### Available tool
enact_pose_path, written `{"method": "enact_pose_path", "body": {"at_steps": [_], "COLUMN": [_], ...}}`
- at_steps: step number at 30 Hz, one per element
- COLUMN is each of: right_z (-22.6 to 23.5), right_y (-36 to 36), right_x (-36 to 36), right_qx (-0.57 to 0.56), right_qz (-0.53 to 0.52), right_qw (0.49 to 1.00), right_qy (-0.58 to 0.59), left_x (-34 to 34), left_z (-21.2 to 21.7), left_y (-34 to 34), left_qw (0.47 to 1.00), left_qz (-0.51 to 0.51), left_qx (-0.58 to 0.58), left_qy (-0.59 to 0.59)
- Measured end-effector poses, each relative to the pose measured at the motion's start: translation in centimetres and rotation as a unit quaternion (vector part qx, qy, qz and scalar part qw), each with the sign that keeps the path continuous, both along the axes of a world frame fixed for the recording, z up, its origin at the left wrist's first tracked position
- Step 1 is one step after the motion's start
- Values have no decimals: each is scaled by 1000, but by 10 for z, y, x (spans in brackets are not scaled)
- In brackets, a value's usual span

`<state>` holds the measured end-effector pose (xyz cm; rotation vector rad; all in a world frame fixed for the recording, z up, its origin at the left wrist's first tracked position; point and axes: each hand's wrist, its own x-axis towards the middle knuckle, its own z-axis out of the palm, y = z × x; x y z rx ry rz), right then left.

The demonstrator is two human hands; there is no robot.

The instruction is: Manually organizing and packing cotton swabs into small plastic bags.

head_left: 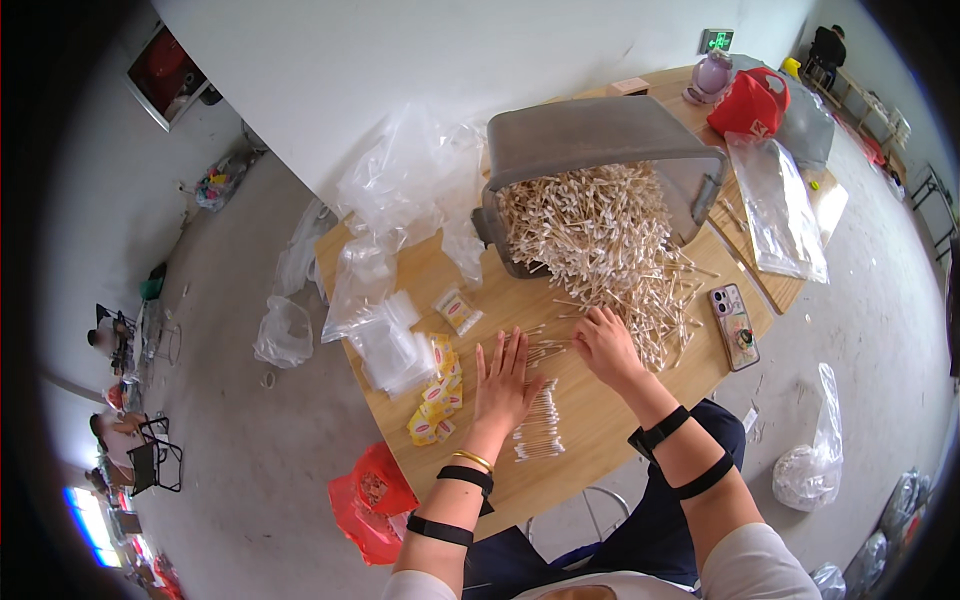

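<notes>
A large heap of cotton swabs (600,215) spills from a grey plastic bin (600,125) lying on its side on the wooden table. At the heap's near edge, my right hand (607,348) has its fingers bent and closed on cotton swabs, partly hidden by the hand. My left hand (503,385) lies flat with fingers stretched out, its thumb beside a neat row of cotton swabs (540,428). A few loose swabs lie between the hands. Left of my left hand are yellow-and-white paper labels (436,402) and a small filled packet (458,311).
Clear plastic bags (390,345) stack at the table's left, with larger film behind. A phone (735,327) lies at the right edge. Farther back are a red cap (750,103) and a purple bottle (709,78). A red bag (372,505) sits below the table's left edge.
</notes>
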<state>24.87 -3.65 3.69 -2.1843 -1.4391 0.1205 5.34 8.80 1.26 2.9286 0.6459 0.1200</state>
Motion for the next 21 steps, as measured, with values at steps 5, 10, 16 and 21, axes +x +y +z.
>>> {"method": "enact_pose_path", "body": {"at_steps": [5,10,16,21], "right_z": [-2,-3,-17,-19], "right_y": [30,48,25,51], "right_x": [-12,-28,-43,-89], "right_qx": [40,24,194,252], "right_qz": [20,45,-84,-5], "right_qw": [998,999,960,928], "right_qy": [-51,-1,184,274], "left_x": [-5,-22,-13,9], "left_z": [2,-4,-5,-18], "left_y": [2,5,0,-7], "left_qw": [998,959,921,862], "left_qz": [16,71,94,79], "left_qx": [-58,-179,-281,-390], "left_qy": [-20,-210,-252,-312]}}
